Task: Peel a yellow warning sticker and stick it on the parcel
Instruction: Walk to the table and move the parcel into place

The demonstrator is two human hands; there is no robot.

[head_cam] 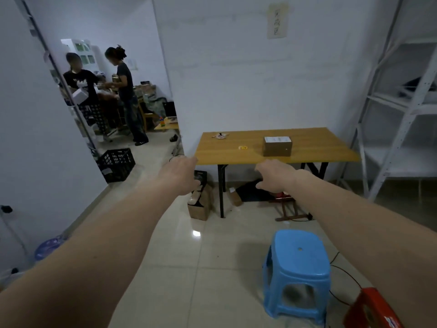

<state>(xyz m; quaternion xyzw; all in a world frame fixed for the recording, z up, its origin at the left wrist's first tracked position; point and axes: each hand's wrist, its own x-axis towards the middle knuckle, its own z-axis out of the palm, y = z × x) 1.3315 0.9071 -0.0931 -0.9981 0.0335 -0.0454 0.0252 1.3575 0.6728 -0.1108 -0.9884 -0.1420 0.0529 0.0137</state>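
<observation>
We see both arms stretched forward over the tiled floor [212, 268]; the left hand [182, 175] is in front of the near left corner of the table [307, 153], the right hand [274, 177] is in front of the table's near edge; both hands are empty and loose, the fingers a little bent and pointing forward, and they touch nothing. The parcel [277, 146], a brown box with a white label on top, stands on the table, right of the middle; the sticker [242, 147], a small yellow piece, lies flat on the table just left of the parcel, apart from it; it is too small for us to read. Near the far left of the table lies a small object [220, 136] that we cannot identify. Under the table there are boxes [199, 204] and a dark bag [253, 191]; a blue stool [299, 273] stands on the floor near us, and a red stool [373, 311] is at the lower right corner. A white shelf [399, 129] stands right of the table; through the doorway on the left two persons [106, 91] stand, and a black crate [117, 163] is on the floor there.
</observation>
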